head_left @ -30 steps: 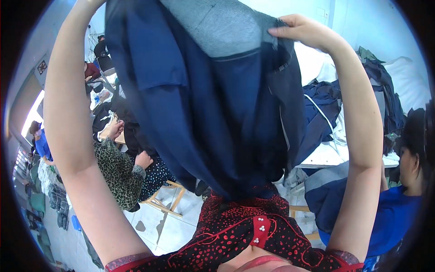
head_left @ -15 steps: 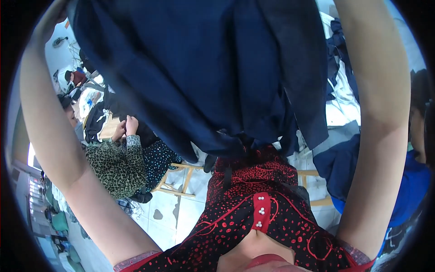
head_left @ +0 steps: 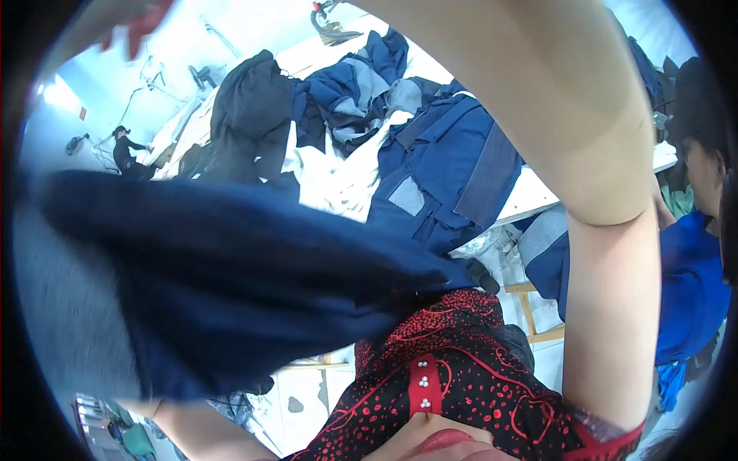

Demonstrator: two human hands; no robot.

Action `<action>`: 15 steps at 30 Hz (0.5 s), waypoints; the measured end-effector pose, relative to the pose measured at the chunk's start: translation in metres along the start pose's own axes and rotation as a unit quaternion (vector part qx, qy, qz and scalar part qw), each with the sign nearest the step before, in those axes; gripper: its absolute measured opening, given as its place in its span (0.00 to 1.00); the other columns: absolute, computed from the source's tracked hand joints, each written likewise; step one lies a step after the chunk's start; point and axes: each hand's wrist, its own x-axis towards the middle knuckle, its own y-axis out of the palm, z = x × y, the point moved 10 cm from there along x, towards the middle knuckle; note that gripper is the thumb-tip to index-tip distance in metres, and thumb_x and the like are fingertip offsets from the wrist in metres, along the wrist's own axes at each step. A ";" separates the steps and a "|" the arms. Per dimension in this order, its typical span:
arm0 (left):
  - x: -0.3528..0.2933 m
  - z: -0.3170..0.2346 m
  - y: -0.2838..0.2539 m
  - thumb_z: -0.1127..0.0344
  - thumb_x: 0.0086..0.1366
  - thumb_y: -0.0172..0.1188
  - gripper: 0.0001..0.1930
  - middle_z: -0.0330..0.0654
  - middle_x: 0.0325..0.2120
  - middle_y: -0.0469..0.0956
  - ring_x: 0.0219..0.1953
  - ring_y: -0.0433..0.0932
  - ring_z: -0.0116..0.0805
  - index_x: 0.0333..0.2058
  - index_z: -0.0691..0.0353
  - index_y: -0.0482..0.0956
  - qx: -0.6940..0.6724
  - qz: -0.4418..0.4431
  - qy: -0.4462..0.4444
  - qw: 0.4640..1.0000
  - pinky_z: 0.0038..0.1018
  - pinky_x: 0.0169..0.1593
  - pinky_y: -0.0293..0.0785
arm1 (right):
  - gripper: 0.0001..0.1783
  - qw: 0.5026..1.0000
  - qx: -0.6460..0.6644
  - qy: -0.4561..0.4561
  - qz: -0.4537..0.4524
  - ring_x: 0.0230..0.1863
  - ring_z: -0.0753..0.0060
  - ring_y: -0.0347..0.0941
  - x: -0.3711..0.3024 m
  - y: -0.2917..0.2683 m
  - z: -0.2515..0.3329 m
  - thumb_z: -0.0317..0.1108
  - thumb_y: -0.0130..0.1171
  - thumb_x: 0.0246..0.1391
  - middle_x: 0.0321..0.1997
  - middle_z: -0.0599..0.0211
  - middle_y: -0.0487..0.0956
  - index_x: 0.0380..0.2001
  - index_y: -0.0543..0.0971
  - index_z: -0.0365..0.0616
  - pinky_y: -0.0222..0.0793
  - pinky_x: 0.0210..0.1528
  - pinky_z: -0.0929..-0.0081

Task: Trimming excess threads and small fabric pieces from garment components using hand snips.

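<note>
A navy blue piece of cloth [head_left: 261, 276], blurred by motion, spreads across the left and middle in front of me. It covers most of my left arm, whose upper part [head_left: 207, 434] shows below it. At the upper left edge, above the cloth, my left hand [head_left: 115, 31] is smeared, with reddish fingers pointing down. Whether it grips anything is not clear. My right arm [head_left: 611, 307] rises on the right and bends at the elbow. Its forearm crosses toward the top edge, and my right hand lies beyond the picture.
Ahead, navy and dark garments [head_left: 453, 169] lie heaped with white cloth [head_left: 338, 180] on a white table [head_left: 530, 196]. A co-worker in blue [head_left: 692, 284] is close on my right. Wooden stool legs [head_left: 530, 315] stand below the table. A person in black [head_left: 127, 154] is far left.
The navy cloth, which hung high in front of me, has swung down and left, uncovering the table and its heap. My right forearm has swung left across the top.
</note>
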 end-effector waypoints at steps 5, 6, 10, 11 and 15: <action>0.043 0.047 0.037 0.67 0.59 0.49 0.12 0.46 0.24 0.78 0.23 0.78 0.35 0.39 0.66 0.75 0.026 0.034 -0.049 0.998 0.26 0.25 0.74 | 0.20 0.994 0.089 -0.036 0.059 0.28 0.65 0.73 -0.055 0.064 -0.055 0.48 0.57 0.51 0.25 0.60 0.74 0.33 0.74 0.39 0.69 0.33 0.70; 0.069 0.052 0.046 0.68 0.59 0.49 0.12 0.46 0.23 0.78 0.22 0.78 0.34 0.38 0.66 0.75 0.025 0.043 -0.046 0.998 0.26 0.24 0.74 | 0.19 0.995 0.058 -0.005 0.087 0.32 0.59 0.74 -0.082 0.090 -0.100 0.45 0.58 0.51 0.30 0.58 0.75 0.36 0.73 0.40 0.70 0.36 0.68; 0.167 0.084 0.072 0.68 0.59 0.48 0.11 0.44 0.21 0.79 0.20 0.78 0.32 0.36 0.64 0.78 0.035 0.065 -0.067 0.995 0.26 0.20 0.73 | 0.27 0.950 -0.216 0.225 -0.002 0.63 0.54 0.54 -0.245 0.161 -0.261 0.41 0.61 0.44 0.58 0.54 0.63 0.48 0.71 0.45 0.42 0.63 0.46; 0.182 0.098 0.076 0.68 0.59 0.48 0.11 0.44 0.20 0.79 0.19 0.78 0.32 0.35 0.64 0.78 0.038 0.071 -0.082 0.993 0.26 0.19 0.73 | 0.29 0.936 -0.238 0.259 0.002 0.65 0.49 0.50 -0.276 0.174 -0.277 0.43 0.60 0.45 0.61 0.50 0.60 0.51 0.69 0.45 0.39 0.64 0.44; 0.278 0.172 0.014 0.67 0.58 0.50 0.10 0.44 0.19 0.79 0.17 0.78 0.33 0.34 0.61 0.79 0.161 -0.037 -0.082 0.983 0.35 0.20 0.76 | 0.33 0.932 -0.243 0.267 0.027 0.68 0.48 0.46 -0.334 0.227 -0.285 0.48 0.53 0.51 0.66 0.51 0.55 0.59 0.64 0.48 0.36 0.64 0.42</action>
